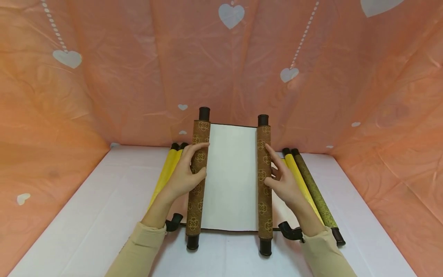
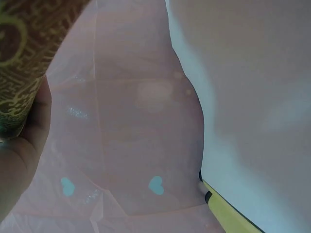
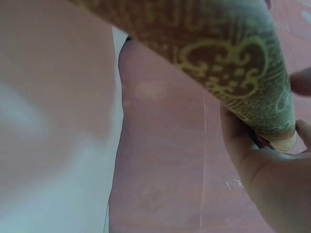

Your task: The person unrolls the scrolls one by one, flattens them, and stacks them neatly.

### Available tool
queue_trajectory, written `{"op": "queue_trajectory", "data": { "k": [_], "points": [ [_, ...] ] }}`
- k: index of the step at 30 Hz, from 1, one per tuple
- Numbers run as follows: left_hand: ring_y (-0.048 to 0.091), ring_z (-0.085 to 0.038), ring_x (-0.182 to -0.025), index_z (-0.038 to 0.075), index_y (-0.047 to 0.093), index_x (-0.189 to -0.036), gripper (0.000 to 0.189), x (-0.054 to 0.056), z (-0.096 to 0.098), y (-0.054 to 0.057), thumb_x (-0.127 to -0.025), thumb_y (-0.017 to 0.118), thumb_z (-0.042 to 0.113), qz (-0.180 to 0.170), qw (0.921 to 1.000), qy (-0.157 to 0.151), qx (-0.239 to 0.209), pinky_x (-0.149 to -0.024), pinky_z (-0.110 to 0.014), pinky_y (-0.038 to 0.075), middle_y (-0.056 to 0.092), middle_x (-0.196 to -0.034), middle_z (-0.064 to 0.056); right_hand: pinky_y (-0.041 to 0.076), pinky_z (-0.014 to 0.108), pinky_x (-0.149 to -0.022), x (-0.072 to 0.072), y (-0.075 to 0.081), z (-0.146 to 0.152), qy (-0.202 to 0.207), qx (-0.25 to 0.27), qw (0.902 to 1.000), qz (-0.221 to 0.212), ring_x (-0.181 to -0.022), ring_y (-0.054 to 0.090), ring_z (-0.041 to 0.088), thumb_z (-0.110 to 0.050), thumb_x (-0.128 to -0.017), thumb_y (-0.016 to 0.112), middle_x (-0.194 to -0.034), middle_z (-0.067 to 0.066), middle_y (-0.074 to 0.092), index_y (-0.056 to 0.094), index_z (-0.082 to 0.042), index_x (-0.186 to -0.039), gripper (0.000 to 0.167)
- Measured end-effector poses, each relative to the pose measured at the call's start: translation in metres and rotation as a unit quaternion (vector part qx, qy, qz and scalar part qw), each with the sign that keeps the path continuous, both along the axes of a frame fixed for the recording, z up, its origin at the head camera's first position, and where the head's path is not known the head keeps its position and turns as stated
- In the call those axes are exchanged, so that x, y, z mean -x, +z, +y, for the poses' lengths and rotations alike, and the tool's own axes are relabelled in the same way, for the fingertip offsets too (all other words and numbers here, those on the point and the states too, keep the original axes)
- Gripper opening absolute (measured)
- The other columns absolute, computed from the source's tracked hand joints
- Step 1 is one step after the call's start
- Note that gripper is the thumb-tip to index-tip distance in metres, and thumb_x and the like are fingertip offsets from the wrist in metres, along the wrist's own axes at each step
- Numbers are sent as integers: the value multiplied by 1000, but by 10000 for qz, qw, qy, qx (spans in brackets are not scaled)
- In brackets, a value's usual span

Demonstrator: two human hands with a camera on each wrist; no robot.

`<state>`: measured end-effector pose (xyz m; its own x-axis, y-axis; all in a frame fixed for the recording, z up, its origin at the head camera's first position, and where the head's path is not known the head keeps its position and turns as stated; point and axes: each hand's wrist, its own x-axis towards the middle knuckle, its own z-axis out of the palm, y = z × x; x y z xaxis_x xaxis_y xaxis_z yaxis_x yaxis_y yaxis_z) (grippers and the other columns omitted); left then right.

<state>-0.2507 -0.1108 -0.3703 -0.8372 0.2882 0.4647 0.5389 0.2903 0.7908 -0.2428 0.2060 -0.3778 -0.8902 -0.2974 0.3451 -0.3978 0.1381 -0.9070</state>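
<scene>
A scroll with two brown rolls, gold flower patterns and black end knobs stretches across the middle of the head view. White paper (image 1: 230,177) spans the gap between the rolls. On the left roll (image 1: 196,200), my left hand (image 1: 187,173) grips from the outer side, thumb and fingers curled round it. My right hand (image 1: 283,179) holds the right roll (image 1: 264,207) likewise, some fingertips hidden behind it. The right wrist view shows the patterned roll (image 3: 228,63) within the curled right hand (image 3: 272,179). In the left wrist view, the left hand (image 2: 24,150) wraps the roll (image 2: 34,53).
Yellow rolls (image 1: 162,175) with black ends lie left of the scroll. To the right lie another yellow roll (image 1: 301,177) and an olive-green patterned roll (image 1: 316,192). All are on a white tabletop (image 1: 104,215). An orange cloth (image 1: 138,77) with white hearts surrounds the back and sides.
</scene>
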Motion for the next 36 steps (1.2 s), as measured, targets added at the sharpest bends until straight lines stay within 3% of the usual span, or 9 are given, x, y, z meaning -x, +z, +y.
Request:
{"op": "queue_trajectory", "data": {
  "k": [5, 9, 13, 16, 19, 23, 32, 36],
  "points": [
    [40, -35, -137, 17, 49, -152, 69, 2, 1, 0, -91, 76, -1, 97, 9996, 205, 140, -109, -62, 37, 38, -150, -15, 56, 26, -85, 0, -2, -1, -99, -108, 9999, -74, -136, 47, 46, 9, -89, 75, -167, 12, 24, 23, -34, -167, 103],
    [45, -32, -128, 18, 51, -150, 68, 0, 0, 2, -90, 78, -1, 74, 9995, 279, 92, -98, -56, 43, 43, -147, -14, 56, 27, -83, 2, -3, -2, -237, -304, 9992, 49, -123, 55, 37, 5, -86, 81, -162, 13, 30, 24, -34, -166, 106],
    [48, -30, -122, 17, 52, -149, 68, 0, -3, 4, -89, 78, -1, 101, 9995, 286, 104, -90, -49, 43, 48, -144, -12, 51, 25, -88, 4, -3, 2, -424, -531, 9974, 238, -116, 53, 30, 4, -86, 80, -161, 15, 34, 23, -32, -167, 105],
    [45, -31, -131, 16, 52, -149, 67, -1, -6, 6, -90, 78, -1, 149, 9994, 269, 160, -94, -52, 44, 46, -149, -12, 50, 25, -89, 4, -1, 7, -430, -553, 9970, 329, -115, 52, 28, 5, -86, 79, -160, 19, 38, 21, -31, -167, 106],
    [33, -36, -147, 16, 51, -150, 67, -1, -11, 8, -90, 76, -1, 173, 9992, 264, 235, -101, -60, 43, 36, -158, -15, 51, 26, -88, 3, 1, 10, -347, -532, 9972, 387, -114, 53, 27, 6, -87, 78, -158, 23, 39, 19, -31, -168, 106],
    [15, -38, -156, 15, 49, -151, 67, -1, -18, 10, -92, 73, -3, 110, 9994, 212, 270, -105, -66, 39, 26, -164, -16, 48, 23, -90, 1, 3, 13, -279, -470, 9978, 376, -119, 51, 25, 8, -89, 74, -164, 16, 32, 23, -30, -167, 100],
    [30, -34, -144, 17, 46, -154, 74, -2, -28, 14, -87, 64, -8, 18, 9994, 126, 323, -104, -59, 33, 32, -156, -15, 43, 27, -87, 2, 4, 15, -270, -330, 9989, 202, -141, 35, 29, 19, -86, 52, -168, 6, 27, 33, -22, -164, 91],
    [29, -35, -147, 17, 47, -154, 72, -1, -27, 14, -89, 71, -4, 115, 9987, 259, 432, -105, -61, 35, 33, -156, -15, 47, 25, -86, 2, 5, 13, -314, -318, 9989, 145, -139, 38, 33, 17, -88, 58, -166, 8, 29, 34, -20, -164, 87]
  ]
}}
